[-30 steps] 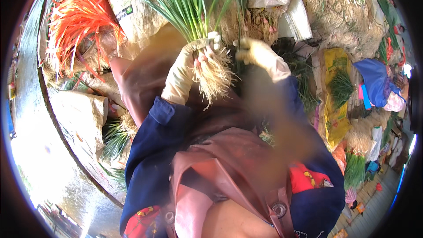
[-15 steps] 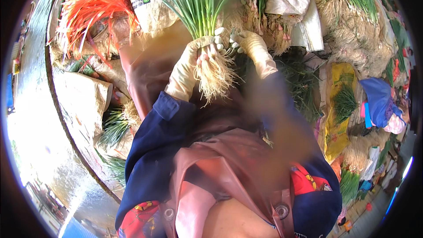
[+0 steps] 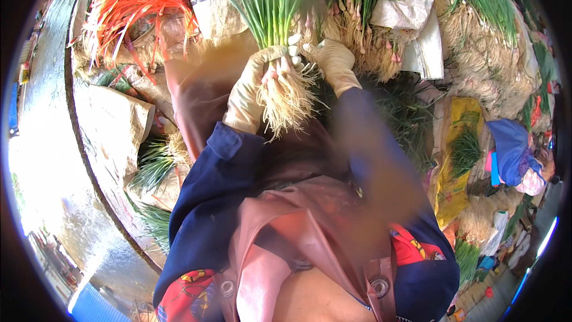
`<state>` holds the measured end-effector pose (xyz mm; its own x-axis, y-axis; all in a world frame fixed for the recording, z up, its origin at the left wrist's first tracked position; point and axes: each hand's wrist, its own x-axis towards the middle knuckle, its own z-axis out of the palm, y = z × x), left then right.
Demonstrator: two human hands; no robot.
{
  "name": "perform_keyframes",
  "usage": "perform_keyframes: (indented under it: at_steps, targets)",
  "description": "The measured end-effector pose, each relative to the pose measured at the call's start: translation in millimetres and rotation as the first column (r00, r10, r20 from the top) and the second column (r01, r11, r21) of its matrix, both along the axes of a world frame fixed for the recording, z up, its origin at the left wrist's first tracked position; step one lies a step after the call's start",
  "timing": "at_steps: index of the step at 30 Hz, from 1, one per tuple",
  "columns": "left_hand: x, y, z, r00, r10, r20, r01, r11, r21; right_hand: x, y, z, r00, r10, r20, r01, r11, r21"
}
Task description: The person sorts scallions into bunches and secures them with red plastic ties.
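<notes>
— While we look down at this, what takes up the most room?

— A person's body fills the lower middle: dark blue sleeves (image 3: 208,203) and a reddish-brown apron (image 3: 298,226). Left of the apron curves a wet grey ledge (image 3: 53,161), bright with glare. Heaps of spring onions (image 3: 476,42) with pale straw-like roots lie up and to the right of the apron, and a yellow sack (image 3: 456,161) sits directly right of it.

— And above the apron?

— A tuft of orange strips (image 3: 131,0) spreads up and to the left of it, with a pale sack (image 3: 113,125) lower down, just left of the apron. White sacking (image 3: 405,0) lies above it to the right. Far right of the apron a person in blue (image 3: 512,149) bends over the ground.

— What about the hands?

— Both wear pale gloves. Just above the apron, the left hand (image 3: 253,95) is closed round a bunch of spring onions (image 3: 271,18) at the neck, where green leaves meet white stems. The right hand (image 3: 333,62) presses against the same bunch from the other side, fingers curled onto it.

— How does the bunch sit?

— Upright above the apron, leaves fanning away from the person and the stringy roots (image 3: 289,104) hanging toward the chest, between the two wrists
</notes>
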<state>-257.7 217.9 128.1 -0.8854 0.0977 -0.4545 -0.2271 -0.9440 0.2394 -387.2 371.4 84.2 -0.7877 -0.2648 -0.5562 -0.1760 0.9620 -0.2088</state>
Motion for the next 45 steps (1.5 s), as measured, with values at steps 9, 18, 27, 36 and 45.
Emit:
perform_keyframes:
  at_steps: [9,18,27,36,45]
  targets:
    - [-2,-7,-34,0.987,-0.103,-0.119,0.107,0.994,0.023,21,25,-41,0.897,-0.090,-0.433,0.032,0.990,-0.139]
    - [4,-4,-31,0.988,-0.140,0.061,0.152,0.944,-0.294,42,38,-19,0.896,-0.325,0.304,0.442,0.570,-0.692]
    - [2,29,-8,0.953,-0.039,0.300,0.088,0.985,-0.152,30,10,14,0.830,-0.384,0.405,0.556,0.502,-0.663]
    - [3,8,-30,0.957,-0.279,0.078,0.286,0.871,-0.399,34,4,-25,0.677,-0.116,0.727,0.736,0.115,-0.667]
    - [17,4,38,0.975,-0.162,-0.153,0.151,0.985,-0.080,24,43,1,0.978,-0.036,0.207,0.061,0.991,-0.117]
